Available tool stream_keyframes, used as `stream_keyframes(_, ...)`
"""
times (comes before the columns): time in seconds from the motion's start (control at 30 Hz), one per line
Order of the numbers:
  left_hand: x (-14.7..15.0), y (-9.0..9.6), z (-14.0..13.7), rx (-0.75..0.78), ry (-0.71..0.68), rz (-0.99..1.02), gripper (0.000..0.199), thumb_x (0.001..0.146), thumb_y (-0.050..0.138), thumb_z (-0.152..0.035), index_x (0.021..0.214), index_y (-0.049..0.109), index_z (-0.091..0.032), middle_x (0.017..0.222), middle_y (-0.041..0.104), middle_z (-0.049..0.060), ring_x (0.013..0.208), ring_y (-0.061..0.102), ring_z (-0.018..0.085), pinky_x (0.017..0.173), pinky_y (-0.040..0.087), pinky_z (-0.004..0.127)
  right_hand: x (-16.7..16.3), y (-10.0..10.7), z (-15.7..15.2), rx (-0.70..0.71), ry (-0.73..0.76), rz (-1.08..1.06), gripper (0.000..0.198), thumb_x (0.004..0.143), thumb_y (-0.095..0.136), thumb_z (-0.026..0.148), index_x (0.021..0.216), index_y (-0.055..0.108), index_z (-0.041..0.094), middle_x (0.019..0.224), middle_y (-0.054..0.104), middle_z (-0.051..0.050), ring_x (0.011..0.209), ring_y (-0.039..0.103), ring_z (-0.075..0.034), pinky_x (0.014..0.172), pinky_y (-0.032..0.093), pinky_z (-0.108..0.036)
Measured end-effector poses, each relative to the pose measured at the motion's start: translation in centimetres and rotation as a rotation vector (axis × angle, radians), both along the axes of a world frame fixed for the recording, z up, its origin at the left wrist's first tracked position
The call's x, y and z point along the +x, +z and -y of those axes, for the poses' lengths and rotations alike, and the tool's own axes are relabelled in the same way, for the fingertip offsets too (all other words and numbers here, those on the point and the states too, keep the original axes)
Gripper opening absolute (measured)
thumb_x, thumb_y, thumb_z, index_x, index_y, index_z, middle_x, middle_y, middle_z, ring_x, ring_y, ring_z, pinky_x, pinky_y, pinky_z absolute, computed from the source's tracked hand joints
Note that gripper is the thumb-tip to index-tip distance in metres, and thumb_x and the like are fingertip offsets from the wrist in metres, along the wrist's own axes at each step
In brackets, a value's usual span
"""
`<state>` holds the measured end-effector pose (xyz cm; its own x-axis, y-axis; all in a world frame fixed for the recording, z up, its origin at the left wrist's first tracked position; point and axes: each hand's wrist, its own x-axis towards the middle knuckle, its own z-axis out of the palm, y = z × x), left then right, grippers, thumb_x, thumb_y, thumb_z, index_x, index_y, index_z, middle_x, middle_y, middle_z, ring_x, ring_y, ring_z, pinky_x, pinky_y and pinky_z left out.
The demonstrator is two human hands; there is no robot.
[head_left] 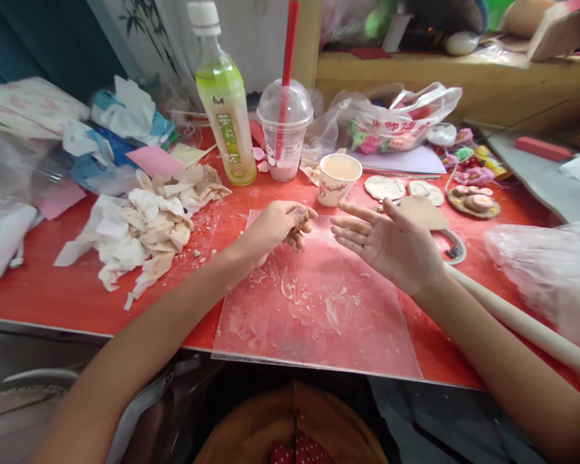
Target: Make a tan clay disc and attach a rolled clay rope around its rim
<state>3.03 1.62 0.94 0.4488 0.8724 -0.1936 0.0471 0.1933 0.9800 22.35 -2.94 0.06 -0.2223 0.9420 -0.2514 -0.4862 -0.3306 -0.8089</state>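
Our brown cloth garment (251, 432) sits below the clear flat plastic sheet (377, 351) on the red table (53, 283), left hand (285, 222) curled, can't tell if empty, right hand (391, 241) wide and empty, so we're probably between steps, next calling for a looser left.

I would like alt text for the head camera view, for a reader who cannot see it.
A curled left hand and an open right hand, palm showing, are above a clear sheet dotted with pale scraps on a red table. Beyond stand a paper cup, a lidded cup with a red straw and a bottle; crumpled tissues lie at left.
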Motion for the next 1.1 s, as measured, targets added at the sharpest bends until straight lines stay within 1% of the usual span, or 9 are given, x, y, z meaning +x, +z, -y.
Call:
stream_keyframes(0.23, 0.42, 0.36, 0.67, 0.045, 0.047, -0.036, 0.027, 0.095, 0.036, -0.019, 0.074, 0.051, -0.014, 0.048, 0.036, -0.008, 0.029, 0.023, 0.000, 0.030, 0.016, 0.015, -0.03, 0.01, -0.04, -0.011, -0.007, 0.011, 0.049, 0.096, 0.024, 0.044, 0.104, 0.063, 0.016, 0.096, 0.073, -0.009, 0.090, 0.069, -0.016, 0.092, 0.051, -0.030)
stream_keyframes(0.33, 0.48, 0.08, 0.33, 0.060, 0.029, 0.078, 0.017, 0.094, 0.040, -0.020, 0.080, 0.049, -0.014, 0.060, 0.047, -0.005, 0.039, 0.042, 0.001, 0.039, 0.035, 0.013, 0.03, -0.08, -0.07, -0.010, -0.001, 0.008, 0.049, 0.097, 0.023, 0.044, 0.105, 0.062, 0.016, 0.095, 0.073, -0.009, 0.090, 0.069, -0.016, 0.091, 0.052, -0.030)
stream_keyframes(0.4, 0.52, -0.14, 0.12, 0.078, 0.033, 0.180, 0.003, 0.089, 0.049, -0.014, 0.089, 0.046, -0.014, 0.079, 0.055, -0.001, 0.058, 0.059, 0.005, 0.058, 0.050, 0.018, 0.08, -0.19, -0.09, -0.004, -0.002, 0.002, 0.049, 0.097, 0.023, 0.044, 0.105, 0.062, 0.016, 0.095, 0.073, -0.009, 0.089, 0.069, -0.016, 0.090, 0.052, -0.030)
stream_keyframes(0.47, 0.52, -0.24, 0.03, 0.107, 0.030, 0.207, 0.018, 0.084, 0.054, -0.007, 0.096, 0.043, -0.016, 0.097, 0.057, 0.003, 0.070, 0.065, 0.008, 0.070, 0.054, 0.023, 0.11, -0.28, -0.09, 0.000, 0.000, -0.004, 0.049, 0.097, 0.024, 0.045, 0.106, 0.062, 0.016, 0.094, 0.073, -0.008, 0.087, 0.069, -0.016, 0.089, 0.052, -0.029)
stream_keyframes(0.53, 0.49, -0.22, 0.08, 0.149, 0.015, 0.151, 0.018, 0.084, 0.055, -0.010, 0.096, 0.042, -0.016, 0.103, 0.058, 0.005, 0.067, 0.066, 0.009, 0.065, 0.055, 0.024, 0.10, -0.30, -0.08, 0.000, 0.003, -0.004, 0.048, 0.096, 0.026, 0.046, 0.105, 0.063, 0.016, 0.093, 0.073, -0.008, 0.086, 0.069, -0.016, 0.089, 0.053, -0.029)
stream_keyframes(0.67, 0.48, -0.04, 0.32, 0.167, -0.044, 0.025, 0.014, 0.089, 0.052, -0.025, 0.088, 0.040, -0.017, 0.089, 0.064, 0.004, 0.046, 0.060, 0.007, 0.045, 0.049, 0.020, 0.01, -0.13, -0.02, -0.015, -0.007, 0.015, 0.047, 0.096, 0.028, 0.045, 0.104, 0.064, 0.017, 0.091, 0.072, -0.007, 0.083, 0.069, -0.015, 0.086, 0.053, -0.027)
stream_keyframes(0.83, 0.59, -0.06, 0.43, 0.166, 0.038, -0.089, 0.011, 0.093, 0.042, -0.015, 0.083, 0.047, -0.015, 0.061, 0.053, -0.006, 0.030, 0.044, 0.002, 0.031, 0.030, 0.015, -0.13, 0.17, 0.02, -0.035, -0.016, 0.004, 0.048, 0.096, 0.025, 0.044, 0.105, 0.064, 0.017, 0.086, 0.073, -0.006, 0.081, 0.069, -0.016, 0.083, 0.055, -0.029)
stream_keyframes(1.0, 0.53, 0.07, 0.61, 0.191, 0.113, -0.071, 0.020, 0.093, 0.041, -0.015, 0.075, 0.050, -0.016, 0.055, 0.042, -0.006, 0.035, 0.037, 0.001, 0.029, 0.021, 0.015, -0.26, 0.24, 0.10, -0.049, -0.018, 0.001, 0.050, 0.097, 0.023, 0.044, 0.103, 0.064, 0.016, 0.081, 0.074, -0.006, 0.079, 0.069, -0.016, 0.080, 0.056, -0.029)
stream_keyframes(1.1, 0.52, 0.25, 0.81, 0.179, 0.083, 0.024, 0.023, 0.094, 0.038, -0.017, 0.074, 0.048, -0.016, 0.056, 0.043, -0.005, 0.037, 0.038, 0.002, 0.031, 0.023, 0.014, -0.21, 0.00, 0.10, -0.034, -0.002, -0.001, 0.050, 0.097, 0.025, 0.045, 0.103, 0.064, 0.016, 0.083, 0.073, -0.007, 0.079, 0.069, -0.015, 0.080, 0.055, -0.028)
